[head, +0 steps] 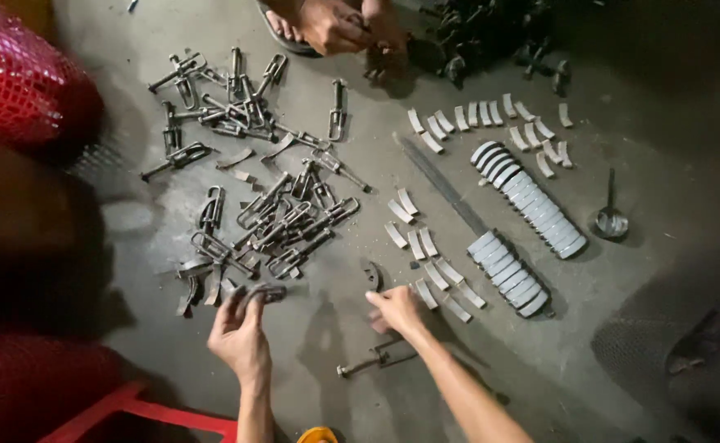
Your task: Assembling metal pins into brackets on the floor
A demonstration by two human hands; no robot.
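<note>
The left hand (241, 332) pinched a stiff, weighty-looking metal clamp (263, 294), best held by its frame; the right hand (397, 312), fingers apparently loose, touched a curved plate (425, 293)

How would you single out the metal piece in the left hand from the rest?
Start at the big heap of metal clasps on the grey floor. At its near edge the left hand pinches one clasp, the only one lifted in fingers.

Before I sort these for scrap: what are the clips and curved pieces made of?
Clips: apparently bare steel, dull grey, glinting edges. Curved pieces: pale, matte-silver, possibly cast or plated metal; unsure. Left hand holds one clip; right hand rests beside the curved pieces.
</note>
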